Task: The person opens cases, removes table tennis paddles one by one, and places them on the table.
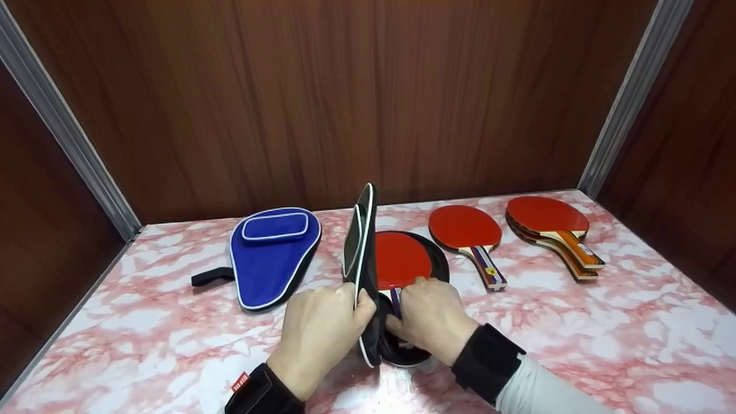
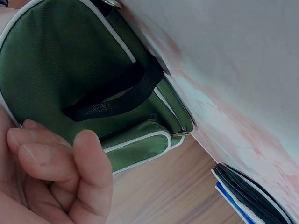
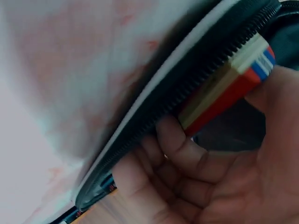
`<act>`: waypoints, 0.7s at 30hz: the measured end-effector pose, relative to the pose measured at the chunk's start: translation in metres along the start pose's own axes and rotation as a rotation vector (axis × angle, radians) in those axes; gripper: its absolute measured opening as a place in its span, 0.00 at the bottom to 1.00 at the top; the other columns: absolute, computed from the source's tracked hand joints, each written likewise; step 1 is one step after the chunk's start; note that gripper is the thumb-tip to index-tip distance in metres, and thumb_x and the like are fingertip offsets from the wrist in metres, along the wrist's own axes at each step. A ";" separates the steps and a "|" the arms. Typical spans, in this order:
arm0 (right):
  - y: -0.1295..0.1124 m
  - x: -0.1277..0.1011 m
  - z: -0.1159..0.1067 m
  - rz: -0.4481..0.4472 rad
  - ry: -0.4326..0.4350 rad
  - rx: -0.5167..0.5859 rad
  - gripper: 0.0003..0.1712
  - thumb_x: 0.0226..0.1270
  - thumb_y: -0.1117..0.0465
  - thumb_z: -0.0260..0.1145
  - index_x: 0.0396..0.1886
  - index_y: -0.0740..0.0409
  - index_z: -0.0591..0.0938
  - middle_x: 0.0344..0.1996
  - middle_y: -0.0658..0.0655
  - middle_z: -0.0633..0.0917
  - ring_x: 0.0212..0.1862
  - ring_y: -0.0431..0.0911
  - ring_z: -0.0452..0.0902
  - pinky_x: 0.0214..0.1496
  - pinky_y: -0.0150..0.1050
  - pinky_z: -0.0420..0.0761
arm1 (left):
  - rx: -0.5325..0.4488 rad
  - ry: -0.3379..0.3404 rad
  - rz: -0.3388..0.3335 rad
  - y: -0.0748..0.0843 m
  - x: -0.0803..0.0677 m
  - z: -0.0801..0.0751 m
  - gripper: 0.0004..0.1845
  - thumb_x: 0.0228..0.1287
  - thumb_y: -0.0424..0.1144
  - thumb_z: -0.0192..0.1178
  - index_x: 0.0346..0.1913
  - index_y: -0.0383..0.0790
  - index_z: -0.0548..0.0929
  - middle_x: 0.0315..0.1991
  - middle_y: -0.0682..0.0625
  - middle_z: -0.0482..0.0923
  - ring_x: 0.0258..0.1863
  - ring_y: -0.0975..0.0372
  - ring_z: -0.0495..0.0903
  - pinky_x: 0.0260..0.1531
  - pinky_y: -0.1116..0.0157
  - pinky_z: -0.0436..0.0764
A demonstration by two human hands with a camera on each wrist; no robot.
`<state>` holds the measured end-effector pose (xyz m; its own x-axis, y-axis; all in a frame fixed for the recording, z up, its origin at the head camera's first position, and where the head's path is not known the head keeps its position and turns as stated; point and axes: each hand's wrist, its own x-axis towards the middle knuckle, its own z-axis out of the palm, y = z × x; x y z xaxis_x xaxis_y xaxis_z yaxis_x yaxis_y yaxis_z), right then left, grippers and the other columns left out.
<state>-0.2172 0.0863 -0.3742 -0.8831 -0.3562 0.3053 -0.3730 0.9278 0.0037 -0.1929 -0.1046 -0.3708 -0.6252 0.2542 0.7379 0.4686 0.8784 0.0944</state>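
Left hand [image 1: 319,333] grips the case flap [image 1: 361,241] upright, so the right hand [image 1: 431,319] can seat the paddle [image 1: 402,260] by its handle.

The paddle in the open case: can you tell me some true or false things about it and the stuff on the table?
1. The left hand holds the lid of the open paddle case up on edge. True.
2. The right hand holds a ball. False: it grips the handle of the red paddle lying in the case.
3. The blue paddle case is open. False: it lies closed, to the left of the open one.
4. More red paddles lie to the right: a single paddle and a stack of paddles. True.
5. The table is plain white. False: it is pink and white marble pattern.
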 end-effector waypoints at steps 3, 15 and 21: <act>0.004 0.001 0.002 -0.029 0.044 -0.007 0.26 0.61 0.47 0.80 0.19 0.63 0.83 0.20 0.61 0.83 0.28 0.60 0.84 0.32 0.56 0.84 | 0.004 -0.003 -0.009 -0.001 -0.001 0.000 0.20 0.66 0.42 0.68 0.16 0.47 0.75 0.12 0.48 0.76 0.11 0.49 0.76 0.12 0.53 0.66; 0.021 0.008 -0.020 0.041 -0.088 0.070 0.26 0.65 0.50 0.77 0.12 0.54 0.77 0.12 0.52 0.76 0.22 0.54 0.80 0.26 0.54 0.80 | 0.013 0.011 -0.002 0.000 0.002 -0.001 0.20 0.64 0.41 0.68 0.16 0.45 0.76 0.12 0.47 0.76 0.10 0.50 0.75 0.12 0.53 0.67; 0.033 0.010 -0.027 0.119 -0.177 0.068 0.24 0.68 0.46 0.73 0.15 0.50 0.79 0.13 0.49 0.77 0.22 0.51 0.78 0.24 0.52 0.75 | 0.021 0.011 -0.006 0.001 0.002 0.000 0.20 0.64 0.42 0.68 0.16 0.46 0.75 0.12 0.47 0.76 0.10 0.50 0.75 0.11 0.53 0.66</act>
<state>-0.2309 0.1158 -0.3454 -0.9561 -0.2636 0.1278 -0.2758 0.9571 -0.0885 -0.1936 -0.1037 -0.3692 -0.6209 0.2440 0.7449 0.4511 0.8884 0.0850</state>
